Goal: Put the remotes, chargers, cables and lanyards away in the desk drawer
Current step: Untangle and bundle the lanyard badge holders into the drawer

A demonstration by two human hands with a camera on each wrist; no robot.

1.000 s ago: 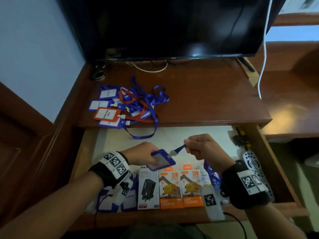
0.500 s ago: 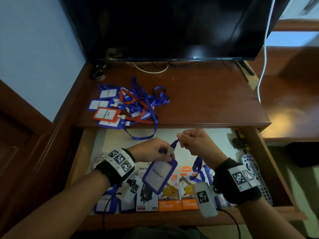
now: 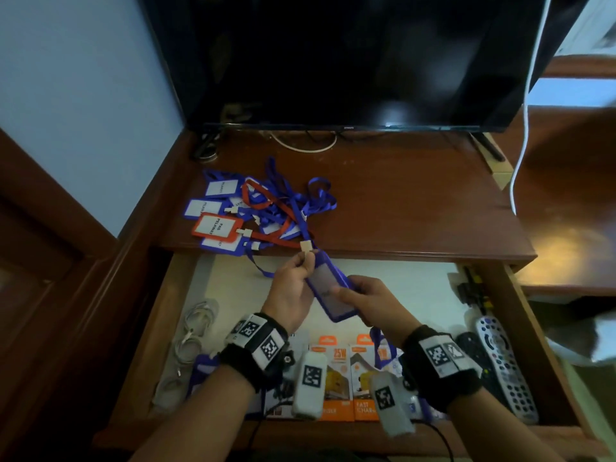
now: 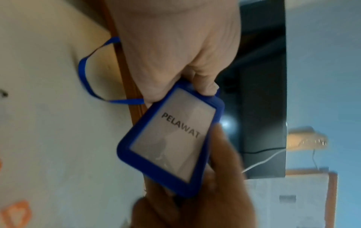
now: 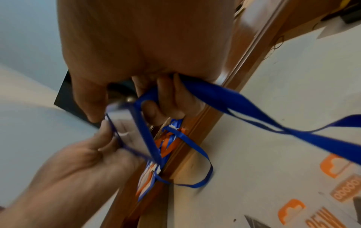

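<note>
Swung flatter since half a second ago: blue badge holder [image 3: 328, 290], then hanging upright, now slanting over open drawer [image 3: 383, 275], label "PELAWAT". Pinched at far clip end by left hand [image 3: 293, 290]; gripped at near end by right hand [image 3: 368, 303], blue strap [image 5: 254, 111] trailing through its fingers. Farther left on desktop [image 3: 400, 208]: lanyard pile [image 3: 260, 215]. Near drawer front: charger boxes [image 3: 336, 378]; right, remote [image 3: 503, 365]; left, white cables [image 3: 193, 335].

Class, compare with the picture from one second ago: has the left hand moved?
Yes. The left hand has risen toward the desk's front edge, now pinching the blue badge holder at its clip end.
</note>
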